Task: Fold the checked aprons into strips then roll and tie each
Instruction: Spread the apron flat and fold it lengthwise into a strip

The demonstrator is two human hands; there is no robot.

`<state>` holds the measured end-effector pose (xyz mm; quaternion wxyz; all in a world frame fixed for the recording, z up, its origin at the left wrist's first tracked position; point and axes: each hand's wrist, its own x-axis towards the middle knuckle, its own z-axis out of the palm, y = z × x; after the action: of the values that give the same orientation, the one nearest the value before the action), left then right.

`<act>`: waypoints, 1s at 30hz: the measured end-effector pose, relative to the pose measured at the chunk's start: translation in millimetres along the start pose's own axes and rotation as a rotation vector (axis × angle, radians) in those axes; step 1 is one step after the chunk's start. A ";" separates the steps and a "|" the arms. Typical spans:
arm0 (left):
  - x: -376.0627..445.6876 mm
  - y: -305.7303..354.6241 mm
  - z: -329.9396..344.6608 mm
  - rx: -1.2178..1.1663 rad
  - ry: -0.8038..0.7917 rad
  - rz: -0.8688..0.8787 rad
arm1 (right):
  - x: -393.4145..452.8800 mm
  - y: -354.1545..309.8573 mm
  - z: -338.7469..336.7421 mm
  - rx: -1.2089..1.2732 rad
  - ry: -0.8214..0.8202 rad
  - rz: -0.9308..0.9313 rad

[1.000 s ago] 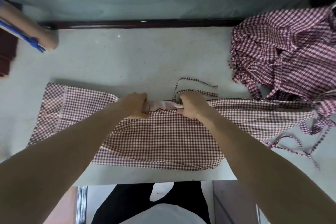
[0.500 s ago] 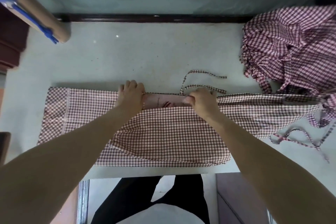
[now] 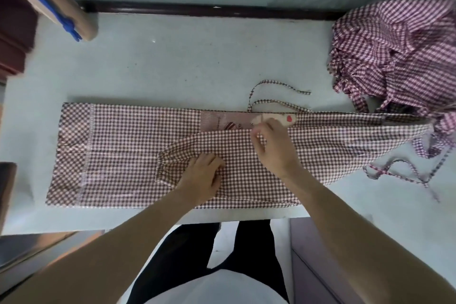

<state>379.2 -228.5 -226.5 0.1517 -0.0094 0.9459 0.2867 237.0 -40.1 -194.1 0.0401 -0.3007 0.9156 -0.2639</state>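
I am working on one checked apron [image 3: 118,153], which lies flat on the worktop [image 3: 172,61] directly under my hands and spreads far to both sides of them. My judgement is that the folding into a strip is only partly done. The near portion of the cloth is laid over toward the far side, but a pale printed patch [image 3: 222,121] just beyond my right hand is not covered, so the strip is not yet narrow. Rolling and tying are not started for this apron.

My left hand [image 3: 201,177] rests on the cloth near the rounded end of the folded flap, with the fingers bent and pressing; I cannot tell if they pinch any fabric. My right hand [image 3: 274,148], just to the right of it and a little farther from me, pinches the edge of the flap between thumb and fingers. The two hands are close but not touching.

The long axis of the apron runs from left to right, parallel to the near edge of the worktop. The hemmed end points to the left of my left hand. The gathered end with the ties [image 3: 276,96] points to the right, where it narrows and reaches the pile of aprons [image 3: 399,52] far to the right of my right hand. This pile is crumpled and, as I judge, waits for the same work.
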 end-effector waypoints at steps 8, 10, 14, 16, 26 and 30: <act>-17.7 26.1 -2.6 0.110 0.185 0.019 | -106.9 -1.5 16.1 0.040 -0.224 0.124; -27.8 33.8 2.5 0.188 0.105 0.072 | -112.9 -3.5 23.6 0.016 -0.265 0.202; -37.4 25.6 5.5 0.323 -0.146 -0.081 | -95.0 -23.6 12.9 -0.008 -0.334 0.282; -37.4 22.4 4.8 0.354 -0.206 -0.069 | -89.3 -30.9 4.1 -0.040 -0.506 0.299; -33.4 10.5 -5.7 0.131 -0.250 -0.126 | -115.4 -32.6 16.9 -0.170 -0.452 0.186; -29.2 4.4 -9.9 0.017 -0.264 -0.167 | -136.3 -13.8 12.4 -0.448 -0.454 0.066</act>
<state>403.8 -232.3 -207.8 0.2980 -0.0491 0.9160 0.2640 358.4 22.8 -209.3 0.1846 -0.3234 0.9279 0.0197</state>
